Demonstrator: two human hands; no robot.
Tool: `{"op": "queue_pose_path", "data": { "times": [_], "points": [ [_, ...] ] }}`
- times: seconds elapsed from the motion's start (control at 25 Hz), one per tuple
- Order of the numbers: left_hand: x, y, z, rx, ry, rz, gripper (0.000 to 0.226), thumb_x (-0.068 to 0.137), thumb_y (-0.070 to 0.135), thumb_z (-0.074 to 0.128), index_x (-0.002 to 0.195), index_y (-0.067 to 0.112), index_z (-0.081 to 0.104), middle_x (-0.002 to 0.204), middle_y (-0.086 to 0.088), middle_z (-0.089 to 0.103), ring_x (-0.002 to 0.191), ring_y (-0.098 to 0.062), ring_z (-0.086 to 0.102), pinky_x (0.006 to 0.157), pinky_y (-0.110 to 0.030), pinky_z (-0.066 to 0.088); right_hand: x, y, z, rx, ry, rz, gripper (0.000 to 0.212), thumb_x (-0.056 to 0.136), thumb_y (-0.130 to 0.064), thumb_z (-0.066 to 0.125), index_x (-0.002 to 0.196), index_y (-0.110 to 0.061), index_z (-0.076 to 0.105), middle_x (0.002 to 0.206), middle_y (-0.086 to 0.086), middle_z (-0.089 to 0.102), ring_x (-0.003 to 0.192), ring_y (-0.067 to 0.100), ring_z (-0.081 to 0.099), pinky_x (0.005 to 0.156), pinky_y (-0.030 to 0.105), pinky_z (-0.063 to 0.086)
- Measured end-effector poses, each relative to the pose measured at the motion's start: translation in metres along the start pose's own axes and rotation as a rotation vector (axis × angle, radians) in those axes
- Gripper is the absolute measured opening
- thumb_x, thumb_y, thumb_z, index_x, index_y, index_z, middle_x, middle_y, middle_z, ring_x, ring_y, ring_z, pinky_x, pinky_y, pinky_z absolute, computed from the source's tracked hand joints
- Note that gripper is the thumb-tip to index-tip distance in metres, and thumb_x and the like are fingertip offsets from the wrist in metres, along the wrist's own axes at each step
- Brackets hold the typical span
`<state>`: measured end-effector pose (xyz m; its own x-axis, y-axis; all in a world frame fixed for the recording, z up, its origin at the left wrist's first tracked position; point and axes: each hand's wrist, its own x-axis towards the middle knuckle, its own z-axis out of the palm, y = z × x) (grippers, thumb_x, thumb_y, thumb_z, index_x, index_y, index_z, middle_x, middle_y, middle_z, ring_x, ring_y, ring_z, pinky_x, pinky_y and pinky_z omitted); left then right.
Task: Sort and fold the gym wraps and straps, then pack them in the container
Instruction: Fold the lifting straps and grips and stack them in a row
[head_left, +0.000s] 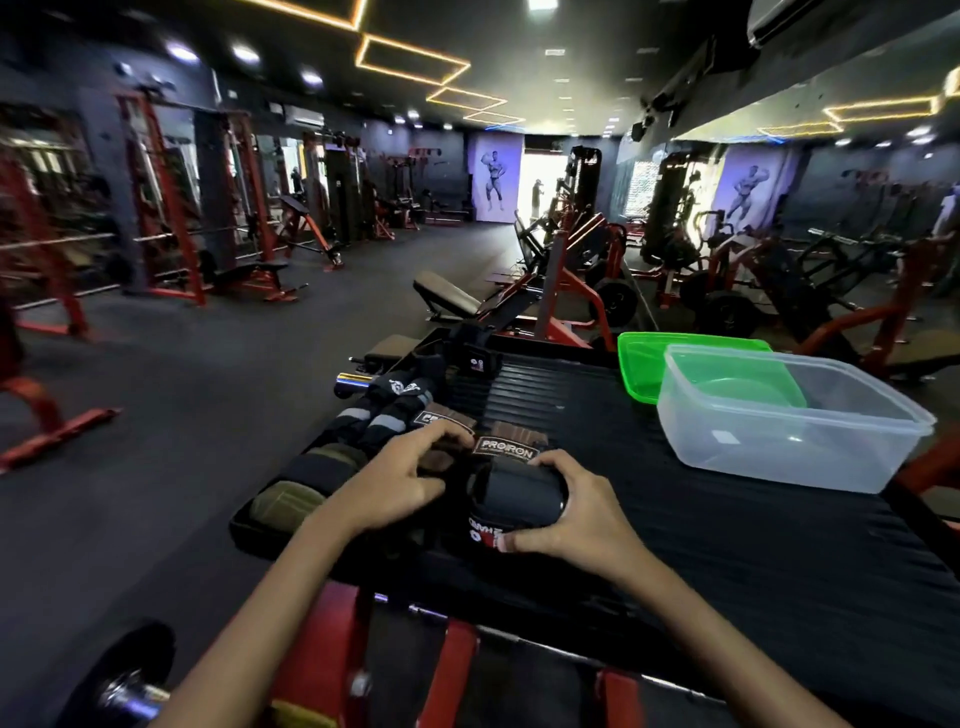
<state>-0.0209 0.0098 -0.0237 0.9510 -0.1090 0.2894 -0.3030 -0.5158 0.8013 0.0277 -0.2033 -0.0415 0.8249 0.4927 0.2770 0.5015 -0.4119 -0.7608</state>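
A rolled black wrap (511, 496) with white and red lettering lies on the black platform (727, 551). My right hand (576, 512) grips its right side. My left hand (400, 475) rests on brown straps (506, 441) with a PRO IRON label just behind the roll. Further left lie black wraps with grey bands (374, 421) and olive-green wraps (285, 501) in a row. The clear plastic container (789, 421) stands empty at the right, with its green lid (644, 364) behind it.
A black pouch (478, 361) and a metallic bar end (350, 382) lie at the platform's far left. Red machine frames (452, 670) stand below the platform's near edge. A weight plate (124, 670) sits at lower left. Gym machines fill the room beyond.
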Motion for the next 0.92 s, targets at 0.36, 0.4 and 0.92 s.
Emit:
{"op": "queue_pose_path", "data": {
  "times": [0.36,0.4,0.92],
  "points": [
    [-0.014,-0.022,0.015,-0.025,0.113,-0.047,0.047,0.083,0.060,0.032,0.106,0.028,0.058,0.108,0.010,0.064,0.108,-0.002,0.055,0.102,-0.027,0.039,0.001,-0.013,0.060,-0.008,-0.060,-0.133,0.084,0.056,-0.040,0.083,0.124,-0.024,0.036,0.115,-0.011,0.039,0.109,0.004,0.040,0.089,0.006,0.032],
    [-0.013,-0.021,0.017,-0.014,0.108,-0.044,0.049,0.083,0.061,0.029,0.106,0.028,0.058,0.108,0.011,0.064,0.108,0.000,0.055,0.102,-0.028,0.039,-0.003,-0.012,0.059,-0.001,-0.087,-0.153,0.086,0.058,-0.041,0.082,0.128,-0.025,0.034,0.118,-0.014,0.037,0.112,-0.003,0.038,0.091,0.002,0.029],
    [-0.017,-0.029,0.023,-0.088,0.116,0.013,0.056,0.088,0.065,0.024,0.097,0.028,0.065,0.100,0.007,0.068,0.104,-0.014,0.060,0.101,-0.044,0.039,-0.010,-0.007,0.043,-0.029,-0.312,-0.262,0.093,0.064,-0.054,0.073,0.136,-0.040,0.016,0.137,-0.021,0.028,0.131,-0.004,0.028,0.108,0.017,0.028]
  ]
}}
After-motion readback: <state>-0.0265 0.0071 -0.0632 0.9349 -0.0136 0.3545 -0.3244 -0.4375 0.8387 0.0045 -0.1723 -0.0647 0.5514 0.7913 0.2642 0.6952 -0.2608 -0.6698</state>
